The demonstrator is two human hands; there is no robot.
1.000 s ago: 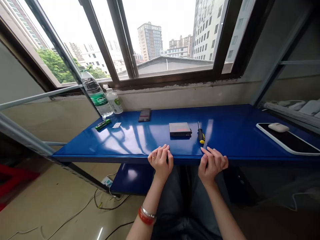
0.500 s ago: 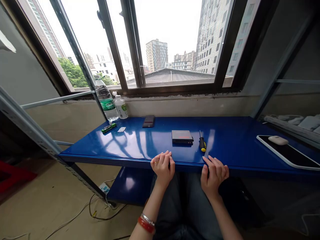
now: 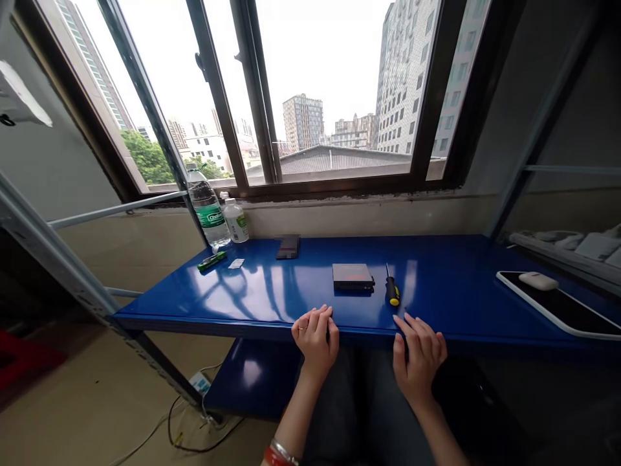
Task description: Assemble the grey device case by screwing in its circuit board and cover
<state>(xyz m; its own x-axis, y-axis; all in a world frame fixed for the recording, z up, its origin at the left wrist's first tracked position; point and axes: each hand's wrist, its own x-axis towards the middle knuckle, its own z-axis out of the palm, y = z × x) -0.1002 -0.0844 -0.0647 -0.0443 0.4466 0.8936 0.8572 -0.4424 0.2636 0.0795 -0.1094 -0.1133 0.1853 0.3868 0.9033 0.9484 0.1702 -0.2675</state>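
My left hand (image 3: 316, 336) rests on the front edge of the blue table (image 3: 451, 285), fingers side by side and lightly curled, a ring on one finger, nothing in it. My right hand (image 3: 420, 349) lies on the same edge a little to the right, fingers stretched out and slightly apart, also holding nothing. Just beyond the hands sits a small flat grey box (image 3: 353, 277). A screwdriver with a black and yellow handle (image 3: 391, 292) lies beside the box, nearest my right hand.
At the back left stand a water bottle (image 3: 207, 208) and a small white bottle (image 3: 237, 221), with a green object (image 3: 212, 260), a white card (image 3: 236, 263) and a dark flat item (image 3: 288, 246) nearby. A tablet (image 3: 557, 303) carrying a white case (image 3: 537, 281) lies far right. Cables cross the floor.
The view has tilted upward, so the table and hands sit lower in the picture. Both hands stay on the table edge in much the same pose.
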